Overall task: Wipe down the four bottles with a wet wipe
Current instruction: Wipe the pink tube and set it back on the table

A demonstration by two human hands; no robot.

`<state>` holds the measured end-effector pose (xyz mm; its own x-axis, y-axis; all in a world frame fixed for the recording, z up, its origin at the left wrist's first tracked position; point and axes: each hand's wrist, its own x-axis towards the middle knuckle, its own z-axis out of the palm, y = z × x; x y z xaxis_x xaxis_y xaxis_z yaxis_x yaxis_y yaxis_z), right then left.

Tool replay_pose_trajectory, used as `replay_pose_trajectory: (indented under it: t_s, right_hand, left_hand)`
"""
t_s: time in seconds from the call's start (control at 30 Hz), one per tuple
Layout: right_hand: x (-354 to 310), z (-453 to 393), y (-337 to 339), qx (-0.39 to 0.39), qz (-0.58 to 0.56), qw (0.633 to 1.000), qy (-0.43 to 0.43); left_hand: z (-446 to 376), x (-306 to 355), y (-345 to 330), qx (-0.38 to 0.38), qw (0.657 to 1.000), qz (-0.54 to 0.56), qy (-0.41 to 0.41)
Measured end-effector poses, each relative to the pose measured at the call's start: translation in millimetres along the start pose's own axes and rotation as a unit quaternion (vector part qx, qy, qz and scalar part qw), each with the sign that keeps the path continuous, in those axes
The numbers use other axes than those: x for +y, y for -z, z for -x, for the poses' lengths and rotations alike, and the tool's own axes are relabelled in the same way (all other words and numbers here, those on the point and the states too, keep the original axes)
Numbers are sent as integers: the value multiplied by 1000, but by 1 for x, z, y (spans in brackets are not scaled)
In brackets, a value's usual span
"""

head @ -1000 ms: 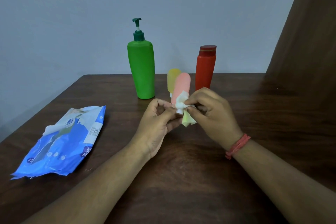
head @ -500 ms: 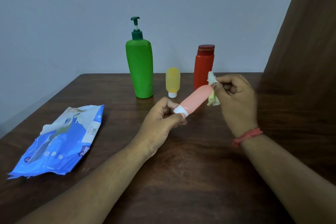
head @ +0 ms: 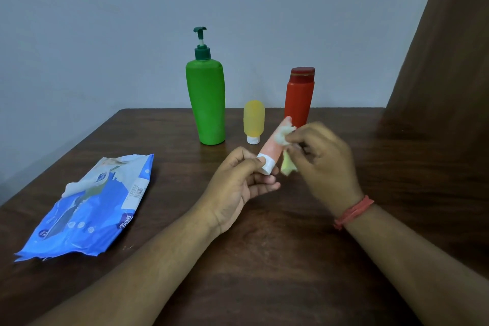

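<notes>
My left hand (head: 239, 182) pinches the white cap end of a small pink bottle (head: 272, 147), which tilts up and to the right above the table. My right hand (head: 321, 159) grips a crumpled wet wipe (head: 285, 137) pressed against the bottle's upper half; the wipe's tail hangs below the fingers. Behind them stand a tall green pump bottle (head: 207, 103), a small yellow bottle (head: 254, 120) resting on its white cap, and a red bottle (head: 299, 95) with a dark red lid, partly hidden at its base by the pink bottle and wipe.
A blue pack of wet wipes (head: 90, 209) lies on the dark wooden table (head: 264, 259) at the left, its flap open. A brown curtain (head: 449, 61) hangs at the right. A pale wall stands behind the table's far edge.
The wipe in my right hand slid from the cap end up to the bottle's tip, then came back down to the upper half. The bottle tilted rightward, then a little more upright.
</notes>
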<state>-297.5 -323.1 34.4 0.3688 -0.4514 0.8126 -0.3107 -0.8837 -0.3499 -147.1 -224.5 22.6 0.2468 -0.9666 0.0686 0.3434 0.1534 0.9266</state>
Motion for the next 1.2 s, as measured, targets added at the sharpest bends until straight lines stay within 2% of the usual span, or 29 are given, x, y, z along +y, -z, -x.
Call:
replay_pose_trajectory:
  t_s: [0.1,0.27,0.5,0.57,0.73,0.8,0.87,0.93,1.1,1.2]
  right_hand:
    - [-2,1,-4,-72,15,995,60]
    - [2,-2,2,-36,48,997,44]
    - [-6,0,1,-148,90,968,181]
    - [-4,-4,5,-134,118,969,172]
    - [8,-10,17,-19,139,988,64]
    - [2,-6,13,-34,129,988,84]
    - [-8,-1,7,-89,117,979,142]
    - [-10,-2,4,-120,126,971,163]
    - [7,-10,14,-30,133,989,51]
    - [2,-6,13,-50,125,988,72]
  left_hand:
    - [0,2,3,3,1000,1,14]
    - [-1,2,0,-7,999,-9,36]
    - [-2,2,2,8,999,-9,31]
    - [-2,2,2,6,999,-1,39]
    - [-1,3,0,-22,998,29,60]
    - [-1,4,0,-24,997,37,63]
    - [-1,5,2,-17,997,38,66]
    - [-2,5,4,-10,997,34,65]
    - [-2,4,1,0,998,33,55]
    - [-3,2,-1,-3,998,27,56]
